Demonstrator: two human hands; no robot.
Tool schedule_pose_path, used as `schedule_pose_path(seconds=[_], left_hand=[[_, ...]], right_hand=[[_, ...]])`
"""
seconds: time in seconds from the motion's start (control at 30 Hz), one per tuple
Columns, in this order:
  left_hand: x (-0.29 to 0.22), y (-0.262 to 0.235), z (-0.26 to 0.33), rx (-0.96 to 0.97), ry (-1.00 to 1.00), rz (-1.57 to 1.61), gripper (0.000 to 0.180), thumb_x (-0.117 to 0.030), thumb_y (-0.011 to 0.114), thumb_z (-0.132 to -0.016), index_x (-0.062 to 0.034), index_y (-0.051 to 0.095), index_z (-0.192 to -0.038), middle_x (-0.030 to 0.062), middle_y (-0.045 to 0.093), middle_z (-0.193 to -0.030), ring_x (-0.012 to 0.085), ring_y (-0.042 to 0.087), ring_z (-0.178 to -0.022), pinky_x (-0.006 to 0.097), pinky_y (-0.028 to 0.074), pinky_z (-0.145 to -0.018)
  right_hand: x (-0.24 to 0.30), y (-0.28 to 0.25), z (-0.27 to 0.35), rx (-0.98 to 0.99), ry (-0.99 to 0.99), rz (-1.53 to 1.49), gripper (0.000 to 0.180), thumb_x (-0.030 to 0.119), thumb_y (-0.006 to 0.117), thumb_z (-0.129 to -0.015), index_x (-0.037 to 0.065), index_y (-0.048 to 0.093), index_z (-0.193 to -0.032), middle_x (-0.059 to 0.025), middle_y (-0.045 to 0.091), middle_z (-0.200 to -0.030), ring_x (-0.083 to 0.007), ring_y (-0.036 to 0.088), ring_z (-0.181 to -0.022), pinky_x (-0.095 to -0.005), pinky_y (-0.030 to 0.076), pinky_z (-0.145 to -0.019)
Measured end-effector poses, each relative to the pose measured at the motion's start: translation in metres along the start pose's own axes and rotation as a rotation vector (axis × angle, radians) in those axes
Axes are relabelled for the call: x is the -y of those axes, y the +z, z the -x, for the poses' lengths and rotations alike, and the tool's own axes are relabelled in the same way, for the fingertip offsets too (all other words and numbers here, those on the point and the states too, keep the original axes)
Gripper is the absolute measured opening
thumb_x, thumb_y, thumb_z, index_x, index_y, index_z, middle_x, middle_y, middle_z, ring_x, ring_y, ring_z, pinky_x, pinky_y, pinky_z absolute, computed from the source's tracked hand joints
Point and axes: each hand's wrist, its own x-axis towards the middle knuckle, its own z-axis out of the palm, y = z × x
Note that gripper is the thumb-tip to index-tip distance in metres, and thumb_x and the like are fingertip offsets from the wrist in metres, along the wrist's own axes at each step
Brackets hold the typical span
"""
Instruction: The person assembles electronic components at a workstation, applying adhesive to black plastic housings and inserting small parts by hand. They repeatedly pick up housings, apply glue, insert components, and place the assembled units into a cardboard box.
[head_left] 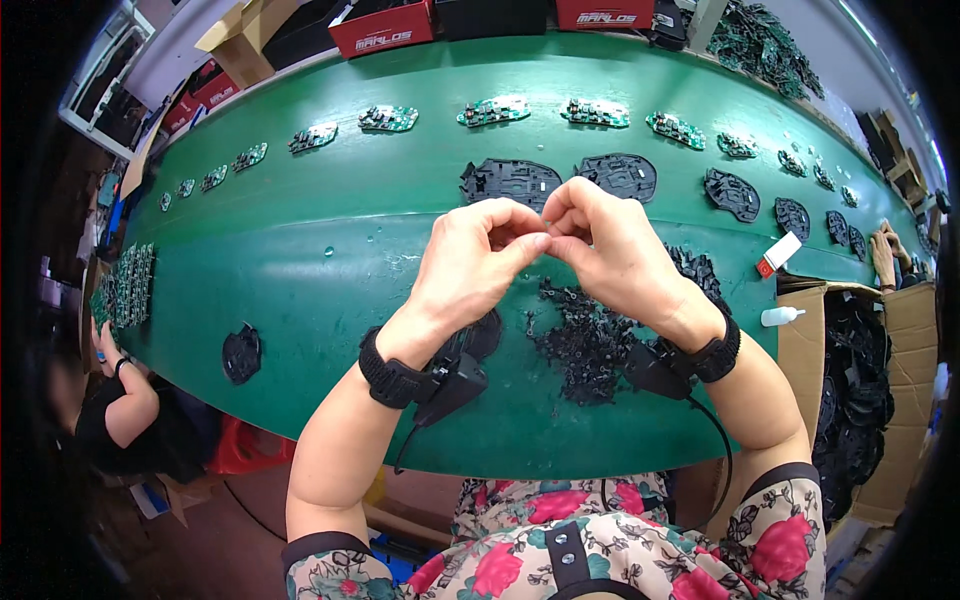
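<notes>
**Inspector:** Report the hands.

**Assistant:** The left hand [470, 265] and the right hand [610, 250] meet at the centre of the view, above the green conveyor belt [330, 260]. Thumb and forefinger tips of both are pressed together at one spot, pinching something too small to identify. The other fingers are curled in. Each wrist carries a black strap with a small black device and cable.

**Inspector:** Where is the stock?

**Assistant:** A heap of small black plastic parts [585, 345] lies on the belt at six o'clock from the fingertips, just under the right wrist. At twelve o'clock from the hands, two black moulded base plates [510, 182] lie side by side, with more trailing off toward three o'clock. Beyond them runs a row of green circuit boards [493, 110].

**Inspector:** Anything else?

**Assistant:** One black plate [241, 353] sits alone at eight o'clock. A white bottle [781, 317] rests at three o'clock, beside a cardboard box [800, 350] of black parts. Another person's hand [884, 252] shows at the far right edge, and a second person in black [125, 410] sits at nine o'clock.
</notes>
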Motion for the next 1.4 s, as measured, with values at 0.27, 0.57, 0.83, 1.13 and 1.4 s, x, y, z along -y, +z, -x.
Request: schedule_pose_path(seconds=[0.27, 0.57, 0.83, 1.13, 1.4], left_hand=[[-0.018, -0.001, -0.026, 0.026, -0.064, -0.185, 0.014, -0.008, 0.070, -0.085, 0.0020, 0.068, -0.095, 0.0036, 0.068, -0.086, 0.0078, 0.060, -0.079, 0.023, 0.050, -0.073], [0.005, -0.010, -0.097, -0.012, -0.071, -0.521, 0.016, -0.013, 0.073, -0.075, -0.0004, 0.071, -0.084, 0.0050, 0.067, -0.074, 0.0109, 0.061, -0.070, 0.027, 0.049, -0.067], [0.029, -0.004, -0.130, 0.063, -0.228, -0.627, 0.013, -0.013, 0.074, -0.069, -0.0045, 0.073, -0.079, 0.0075, 0.069, -0.073, 0.0144, 0.064, -0.069, 0.030, 0.051, -0.068], [0.030, 0.006, -0.140, -0.026, -0.322, -0.784, 0.016, -0.017, 0.075, -0.065, -0.0053, 0.073, -0.076, 0.0084, 0.069, -0.074, 0.0172, 0.065, -0.072, 0.030, 0.051, -0.070], [0.044, 0.010, -0.141, -0.123, -0.343, -0.741, 0.015, -0.014, 0.076, -0.062, -0.0036, 0.071, -0.072, 0.0085, 0.069, -0.073, 0.0172, 0.064, -0.067, 0.031, 0.051, -0.067]], right_hand=[[-0.016, -0.009, -0.015, -0.154, 0.041, -0.130, 0.016, 0.001, 0.061, -0.082, -0.003, 0.057, -0.097, -0.0140, 0.068, -0.081, -0.0194, 0.067, -0.077, -0.0308, 0.052, -0.070], [-0.029, -0.023, -0.023, -0.295, 0.043, -0.018, 0.019, 0.008, 0.065, -0.083, -0.002, 0.060, -0.098, -0.0141, 0.067, -0.081, -0.0206, 0.065, -0.076, -0.0316, 0.051, -0.071], [-0.029, -0.028, -0.006, -0.255, 0.021, 0.060, 0.014, 0.006, 0.066, -0.082, -0.002, 0.060, -0.092, -0.0136, 0.065, -0.076, -0.0218, 0.064, -0.070, -0.0315, 0.051, -0.066], [-0.027, -0.029, 0.006, -0.276, -0.029, 0.059, 0.012, 0.006, 0.065, -0.083, -0.002, 0.060, -0.091, -0.0144, 0.065, -0.073, -0.0237, 0.064, -0.065, -0.0316, 0.050, -0.061], [-0.024, -0.035, 0.023, -0.283, -0.050, 0.086, 0.011, 0.005, 0.065, -0.083, -0.001, 0.060, -0.090, -0.0137, 0.065, -0.074, -0.0240, 0.065, -0.067, -0.0314, 0.050, -0.062]])
